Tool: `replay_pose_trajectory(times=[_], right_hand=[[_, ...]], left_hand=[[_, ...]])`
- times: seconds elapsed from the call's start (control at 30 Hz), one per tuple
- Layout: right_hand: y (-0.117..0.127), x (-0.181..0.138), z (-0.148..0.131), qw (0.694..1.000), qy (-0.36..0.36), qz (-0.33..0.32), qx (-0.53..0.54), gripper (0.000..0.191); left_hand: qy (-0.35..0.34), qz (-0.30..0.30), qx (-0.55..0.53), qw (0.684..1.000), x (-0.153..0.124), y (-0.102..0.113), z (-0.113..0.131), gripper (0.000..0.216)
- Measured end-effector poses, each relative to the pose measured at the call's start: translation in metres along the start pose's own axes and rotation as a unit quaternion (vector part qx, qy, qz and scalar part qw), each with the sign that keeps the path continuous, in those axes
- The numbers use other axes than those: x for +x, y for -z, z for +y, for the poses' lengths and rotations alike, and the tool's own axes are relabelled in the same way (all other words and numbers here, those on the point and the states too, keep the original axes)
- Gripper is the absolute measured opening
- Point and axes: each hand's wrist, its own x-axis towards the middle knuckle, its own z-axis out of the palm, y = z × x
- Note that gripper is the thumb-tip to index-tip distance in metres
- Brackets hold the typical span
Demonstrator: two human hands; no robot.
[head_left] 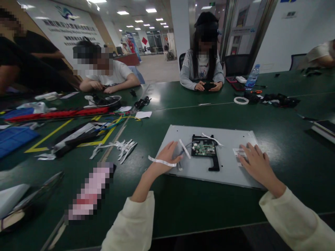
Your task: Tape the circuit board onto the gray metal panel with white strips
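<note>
A light grey flat panel (232, 172) lies on the green table before me. Near its middle sits a green circuit board (204, 148) in a black bracket (215, 164). My left hand (167, 157) rests on the panel's left side, fingers stretched out and thumb apart. Across the back of that hand lies a thin white strip (162, 161). Another white strip (184, 149) and a grey cable (180, 165) are just right of it; a third strip (211, 138) crosses the bracket's top. My right hand (255, 162) lies with fingers spread on the panel's right side, partly covering a white label (238, 153).
White strips (127, 148) lie heaped to the left, near a pixelated pink object (91, 191). Cables and a red bar (78, 112) stand farther left. Across the table sit two people, with a tape roll (241, 100) and water bottle (252, 77) at right.
</note>
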Motion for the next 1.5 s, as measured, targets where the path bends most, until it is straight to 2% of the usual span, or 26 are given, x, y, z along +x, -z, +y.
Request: replay_pose_trajectory(times=[0.13, 0.6, 0.77, 0.83, 0.97, 1.1, 1.23, 1.33, 1.5], right_hand=[[-0.008, -0.001, 0.005, 0.999, 0.019, -0.028, -0.026, 0.054], [-0.008, 0.026, 0.008, 0.992, 0.091, -0.084, 0.017, 0.058], [0.008, 0.035, 0.007, 0.986, 0.073, -0.124, 0.087, 0.060], [0.023, 0.040, -0.003, 0.974, 0.124, -0.115, 0.151, 0.063], [0.052, 0.049, -0.040, 0.918, 0.281, -0.104, 0.260, 0.065], [0.054, 0.057, -0.073, 0.880, 0.354, -0.099, 0.302, 0.052], [0.036, 0.060, -0.086, 0.878, 0.340, -0.068, 0.329, 0.031], [0.025, 0.059, -0.087, 0.887, 0.315, -0.038, 0.337, 0.026], [0.022, 0.060, -0.083, 0.894, 0.290, -0.010, 0.342, 0.022]], left_hand=[[0.002, 0.009, 0.001, 1.000, -0.017, -0.011, -0.009, 0.055], [0.083, 0.031, 0.069, 0.994, -0.057, -0.013, 0.026, 0.046], [0.075, 0.010, 0.046, 0.996, -0.065, -0.009, 0.027, 0.059], [0.063, 0.000, 0.026, 0.998, -0.069, -0.007, 0.027, 0.062], [0.097, 0.027, 0.027, 0.995, -0.077, -0.007, 0.031, 0.057], [0.139, 0.043, 0.036, 0.989, -0.079, -0.009, 0.041, 0.051], [0.128, 0.049, 0.020, 0.990, -0.075, -0.008, 0.047, 0.040], [0.121, 0.055, 0.007, 0.991, -0.072, -0.009, 0.048, 0.039], [0.090, 0.070, -0.021, 0.993, -0.066, -0.016, 0.045, 0.037]])
